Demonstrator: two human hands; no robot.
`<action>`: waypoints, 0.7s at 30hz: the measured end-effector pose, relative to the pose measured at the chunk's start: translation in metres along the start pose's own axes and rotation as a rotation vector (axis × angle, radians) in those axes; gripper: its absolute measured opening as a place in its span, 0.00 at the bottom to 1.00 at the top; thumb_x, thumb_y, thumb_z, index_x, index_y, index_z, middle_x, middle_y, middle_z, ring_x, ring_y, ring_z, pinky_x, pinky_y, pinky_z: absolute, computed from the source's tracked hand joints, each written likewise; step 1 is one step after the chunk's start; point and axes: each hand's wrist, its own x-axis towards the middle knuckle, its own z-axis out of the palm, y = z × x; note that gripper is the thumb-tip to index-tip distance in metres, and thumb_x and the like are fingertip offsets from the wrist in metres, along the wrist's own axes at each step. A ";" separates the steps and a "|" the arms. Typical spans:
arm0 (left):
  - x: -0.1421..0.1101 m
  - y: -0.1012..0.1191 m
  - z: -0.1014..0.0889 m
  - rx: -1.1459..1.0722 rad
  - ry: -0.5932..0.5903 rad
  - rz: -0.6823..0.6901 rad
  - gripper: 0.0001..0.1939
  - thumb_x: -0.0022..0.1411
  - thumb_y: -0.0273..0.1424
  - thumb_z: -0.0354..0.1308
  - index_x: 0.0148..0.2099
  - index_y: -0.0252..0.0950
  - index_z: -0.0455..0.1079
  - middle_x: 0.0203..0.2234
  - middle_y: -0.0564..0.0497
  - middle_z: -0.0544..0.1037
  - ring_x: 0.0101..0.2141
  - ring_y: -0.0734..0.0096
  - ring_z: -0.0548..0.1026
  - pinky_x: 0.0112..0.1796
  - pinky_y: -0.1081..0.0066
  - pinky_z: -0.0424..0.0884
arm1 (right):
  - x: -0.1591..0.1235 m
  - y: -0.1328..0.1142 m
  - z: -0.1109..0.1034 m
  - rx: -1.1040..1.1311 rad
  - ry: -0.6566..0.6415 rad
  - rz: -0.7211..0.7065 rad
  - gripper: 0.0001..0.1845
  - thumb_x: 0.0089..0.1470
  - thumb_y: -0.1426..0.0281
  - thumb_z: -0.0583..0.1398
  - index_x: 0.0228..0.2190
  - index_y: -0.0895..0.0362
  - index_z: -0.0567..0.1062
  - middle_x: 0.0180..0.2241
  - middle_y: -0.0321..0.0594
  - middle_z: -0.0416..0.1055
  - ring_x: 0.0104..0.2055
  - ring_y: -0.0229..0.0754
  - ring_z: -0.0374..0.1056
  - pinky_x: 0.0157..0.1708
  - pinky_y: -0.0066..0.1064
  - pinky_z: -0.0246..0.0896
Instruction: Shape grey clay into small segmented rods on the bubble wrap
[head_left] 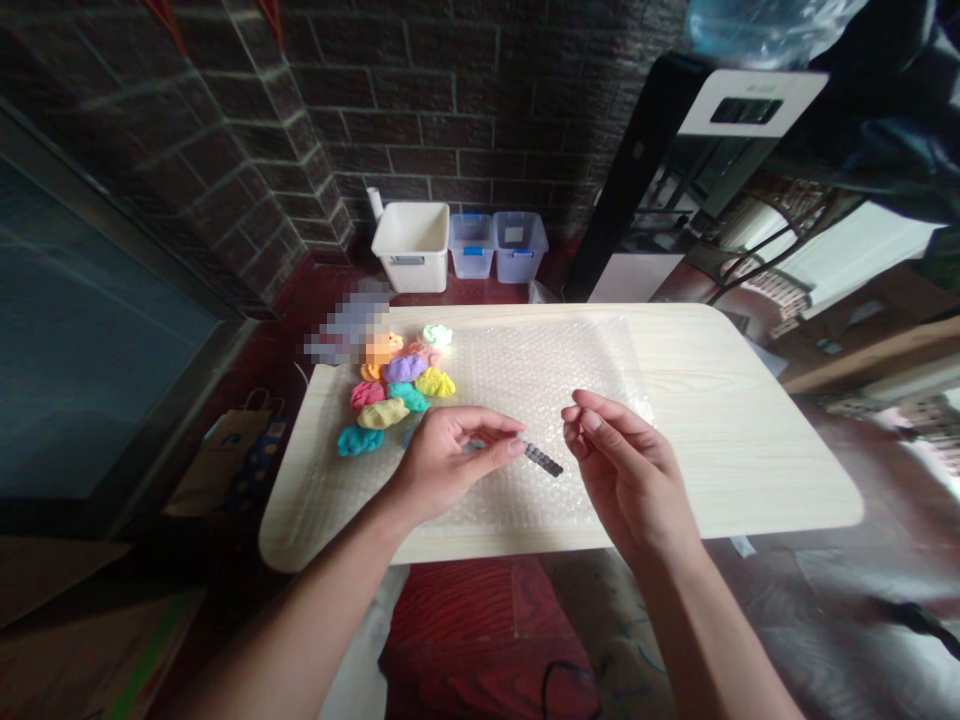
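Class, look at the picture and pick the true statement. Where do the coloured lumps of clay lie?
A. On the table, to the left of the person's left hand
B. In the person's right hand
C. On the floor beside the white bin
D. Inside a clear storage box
A: the clay lumps lie in a cluster on the bubble wrap on the table, left of and beyond the left hand, which pinches a small dark strip.

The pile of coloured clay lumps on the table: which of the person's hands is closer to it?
Left. The left hand holds a small dark strip just right of the clay lumps; the right hand is farther right, over the bubble wrap.
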 end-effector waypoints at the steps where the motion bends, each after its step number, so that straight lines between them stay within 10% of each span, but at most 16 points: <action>1: 0.000 0.000 0.000 0.001 0.001 0.000 0.10 0.59 0.32 0.72 0.43 0.35 0.83 0.37 0.46 0.87 0.38 0.66 0.84 0.40 0.72 0.77 | 0.000 -0.002 0.000 0.031 -0.002 0.034 0.09 0.50 0.68 0.75 0.36 0.52 0.87 0.34 0.37 0.83 0.34 0.34 0.70 0.34 0.24 0.68; 13: -0.001 0.004 0.001 0.021 0.013 0.001 0.10 0.58 0.33 0.72 0.41 0.34 0.83 0.36 0.45 0.87 0.38 0.63 0.85 0.40 0.70 0.78 | -0.001 -0.010 -0.002 0.195 -0.029 0.188 0.08 0.53 0.65 0.74 0.35 0.53 0.84 0.33 0.35 0.82 0.34 0.34 0.72 0.32 0.19 0.69; 21: -0.001 0.002 0.001 -0.002 0.001 -0.010 0.12 0.57 0.34 0.74 0.42 0.34 0.83 0.35 0.46 0.87 0.37 0.65 0.84 0.38 0.72 0.78 | -0.003 0.004 -0.003 -0.250 -0.049 -0.109 0.06 0.52 0.67 0.75 0.33 0.51 0.85 0.29 0.35 0.77 0.33 0.37 0.68 0.34 0.28 0.66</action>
